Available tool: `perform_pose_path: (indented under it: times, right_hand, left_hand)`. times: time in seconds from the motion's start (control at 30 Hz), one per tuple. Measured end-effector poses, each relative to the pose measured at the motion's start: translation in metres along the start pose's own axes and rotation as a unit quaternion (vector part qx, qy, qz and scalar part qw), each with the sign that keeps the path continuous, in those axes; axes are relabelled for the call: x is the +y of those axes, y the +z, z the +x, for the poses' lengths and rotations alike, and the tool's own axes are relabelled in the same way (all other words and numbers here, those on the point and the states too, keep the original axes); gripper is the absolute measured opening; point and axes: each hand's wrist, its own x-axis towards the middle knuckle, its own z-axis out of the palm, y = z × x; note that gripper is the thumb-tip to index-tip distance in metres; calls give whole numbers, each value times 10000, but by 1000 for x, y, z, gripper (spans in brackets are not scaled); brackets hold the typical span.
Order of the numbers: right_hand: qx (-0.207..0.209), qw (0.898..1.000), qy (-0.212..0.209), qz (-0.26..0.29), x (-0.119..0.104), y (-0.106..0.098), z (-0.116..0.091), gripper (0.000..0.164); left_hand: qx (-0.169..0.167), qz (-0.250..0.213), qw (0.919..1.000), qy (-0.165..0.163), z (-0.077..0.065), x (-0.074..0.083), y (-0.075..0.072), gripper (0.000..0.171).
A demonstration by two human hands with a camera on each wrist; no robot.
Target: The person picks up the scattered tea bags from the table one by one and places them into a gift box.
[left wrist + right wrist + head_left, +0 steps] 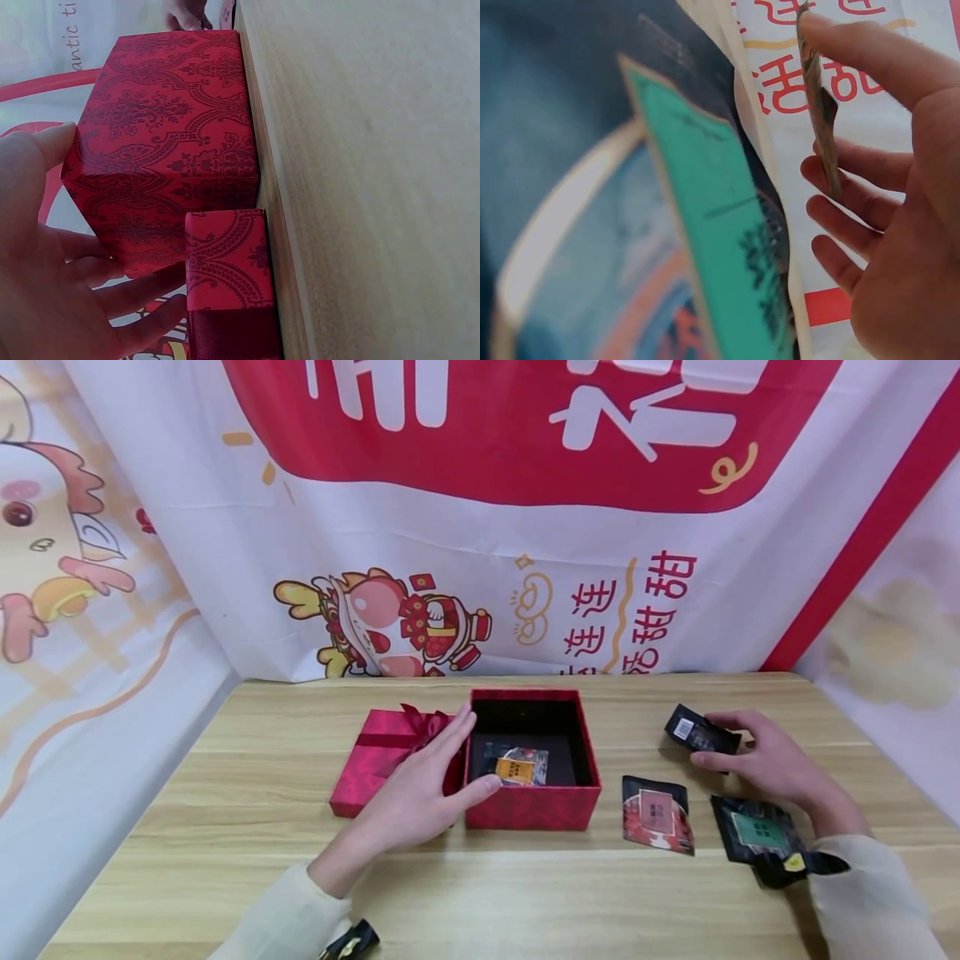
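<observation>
A red patterned gift box [532,808] stands uncovered on the table, and a packet with an orange label [517,768] lies inside it. My left hand [416,793] rests at the box's left side with fingers extended, the thumb at its front left corner. Under that hand lies the red lid [367,768] with a dark ribbon bow, partly covered. At the right, my right hand [772,756] pinches a small black packet [701,732] between thumb and fingers; it shows a white barcode label. In the right wrist view the packet [821,112] appears edge-on.
Between the box and my right hand lies a packet with a pinkish-red label [657,814]. A packet with a green label [757,832] lies beneath my right wrist. Printed cloth [465,543] hangs behind the wooden table [525,893], with more cloth at both sides.
</observation>
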Motion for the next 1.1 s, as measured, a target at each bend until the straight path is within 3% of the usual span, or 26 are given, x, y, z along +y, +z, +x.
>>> perform_pose_path:
  times: [0.7,1.1]
  right_hand:
    - [899,9934,-711,-9,-51,-4,-7,76]
    - [1106,9881,-1067,-65,-81,0,-10,73]
  left_hand:
    - [-14,-2,10000,10,0,-1,0,91]
    - [17,23,10000,20,0,-1,0,92]
